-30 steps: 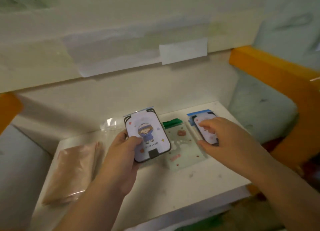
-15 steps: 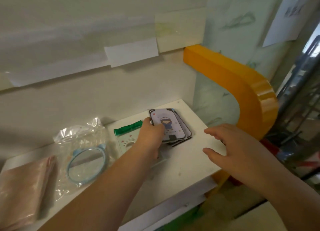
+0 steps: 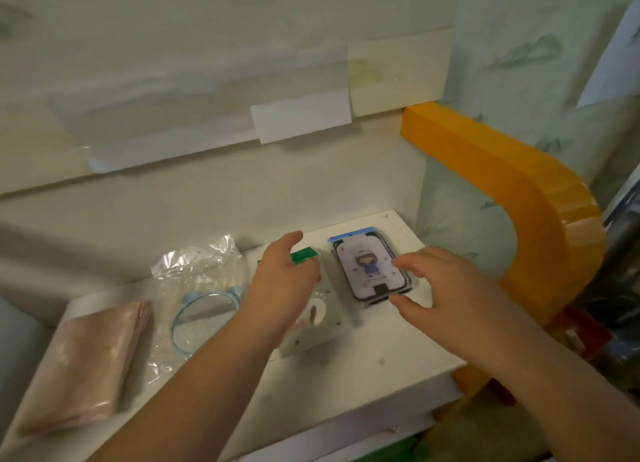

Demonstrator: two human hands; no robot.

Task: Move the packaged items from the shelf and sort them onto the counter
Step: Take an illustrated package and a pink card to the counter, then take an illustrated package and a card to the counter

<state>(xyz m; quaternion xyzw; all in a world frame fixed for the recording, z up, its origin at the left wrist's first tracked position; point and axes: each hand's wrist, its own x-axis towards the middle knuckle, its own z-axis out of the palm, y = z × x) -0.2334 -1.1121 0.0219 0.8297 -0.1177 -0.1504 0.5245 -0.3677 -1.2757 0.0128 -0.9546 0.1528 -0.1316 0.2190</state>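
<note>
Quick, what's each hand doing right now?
Left hand: open, holding nothing, over the green-topped packet.
Right hand: open, fingers around the card stack, not gripping.

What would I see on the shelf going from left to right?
Pink packet → bagged blue mirror → green-topped bag → cartoon card stack → orange bracket.

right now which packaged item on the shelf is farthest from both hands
The pink folded packet at the shelf's left end. The clear bag with the blue-rimmed mirror lies between it and the hands; the other packages sit right by them.
</note>
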